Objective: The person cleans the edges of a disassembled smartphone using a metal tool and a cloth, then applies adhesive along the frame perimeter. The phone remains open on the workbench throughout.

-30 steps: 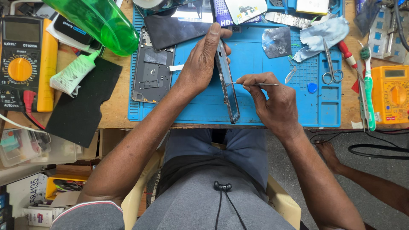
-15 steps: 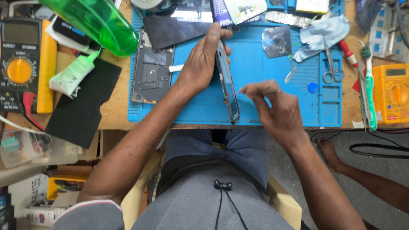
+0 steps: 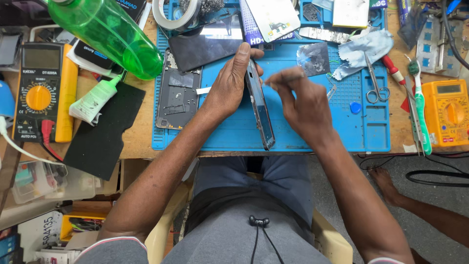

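While gripped on edge above the blue work mat (image 3: 312,132), stands a dark phone frame (image 3: 260,105), long axis running from the near desk edge away toward the far clutter. Steadied by the left hand (image 3: 225,90), fingers (image 3: 241,61) clamped over its far end and left face. Just to its right, hovers the right hand (image 3: 299,100), fingers pinched together on a thin pale tool (image 3: 273,82) whose tip points left at the frame's upper edge; both hands about equally close, the left alone in contact. Counted around them: one opened phone body (image 3: 178,93) flat at the mat's left, one dark panel (image 3: 205,49) beyond it, one green bottle (image 3: 105,34), two multimeters, one yellow-and-black (image 3: 41,90) at left and one orange (image 3: 448,113) at right, one pair of scissors (image 3: 375,80), one pale blue cloth (image 3: 364,51), one roll of tape (image 3: 173,14). Seen at lower right, another person's bare foot (image 3: 386,181) on the floor.
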